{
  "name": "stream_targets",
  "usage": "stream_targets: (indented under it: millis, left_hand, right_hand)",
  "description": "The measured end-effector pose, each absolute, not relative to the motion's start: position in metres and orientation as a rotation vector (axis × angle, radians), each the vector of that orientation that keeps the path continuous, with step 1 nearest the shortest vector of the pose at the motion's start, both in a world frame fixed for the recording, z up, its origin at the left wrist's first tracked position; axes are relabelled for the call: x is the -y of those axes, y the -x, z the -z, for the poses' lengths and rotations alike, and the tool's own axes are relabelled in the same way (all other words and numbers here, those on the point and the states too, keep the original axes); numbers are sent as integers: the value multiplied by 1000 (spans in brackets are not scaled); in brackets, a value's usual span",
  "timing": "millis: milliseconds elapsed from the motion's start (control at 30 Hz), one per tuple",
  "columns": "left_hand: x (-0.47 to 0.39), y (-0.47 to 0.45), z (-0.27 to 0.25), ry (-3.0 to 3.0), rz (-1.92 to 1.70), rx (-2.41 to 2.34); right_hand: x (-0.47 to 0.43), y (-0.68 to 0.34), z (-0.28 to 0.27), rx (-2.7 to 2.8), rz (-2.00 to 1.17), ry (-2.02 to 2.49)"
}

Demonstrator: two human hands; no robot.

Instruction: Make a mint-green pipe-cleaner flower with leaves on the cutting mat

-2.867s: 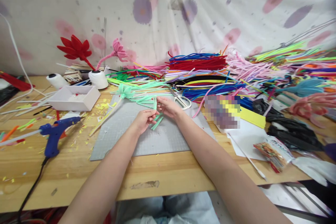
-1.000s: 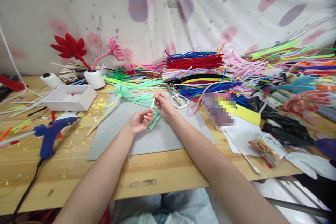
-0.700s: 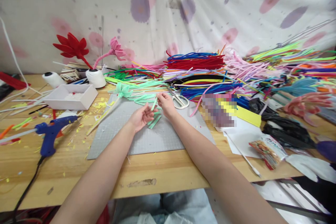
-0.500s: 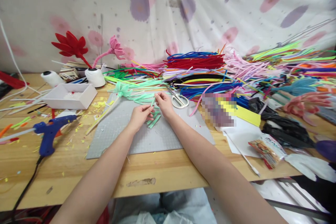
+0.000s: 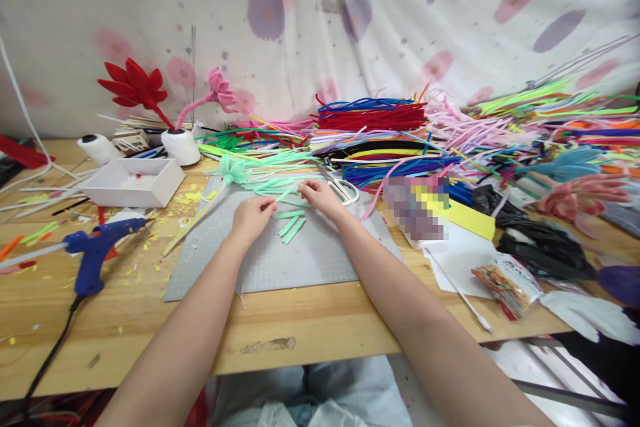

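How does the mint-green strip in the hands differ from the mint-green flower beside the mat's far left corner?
The mint-green strip is held between the left hand and right hand; no hand touches the mint-green flower.
The strip is one narrow length, while the flower is a wider cluster of petals.
The strip shows no stem; the flower has a long pale stem.
They share a mint-green colour.
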State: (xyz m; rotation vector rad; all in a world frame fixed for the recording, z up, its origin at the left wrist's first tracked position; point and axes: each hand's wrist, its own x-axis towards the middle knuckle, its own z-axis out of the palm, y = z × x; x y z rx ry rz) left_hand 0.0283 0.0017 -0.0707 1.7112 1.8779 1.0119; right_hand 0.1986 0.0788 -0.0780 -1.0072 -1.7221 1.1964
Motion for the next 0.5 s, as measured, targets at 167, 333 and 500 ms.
stream_targets:
  millis: [167, 333, 500]
  left_hand:
    - [0, -22, 71, -2126, -947, -2059]
    - [1, -26, 76, -2196, -974, -2017]
    - [-3, -23, 78, -2214, -1127, -2010]
  right_hand:
    - [-82, -220, 76, 2253, -774, 1106]
    - [-78, -220, 71, 2430, -576, 1102]
    - [-82, -231, 53, 2348, -921, 1048]
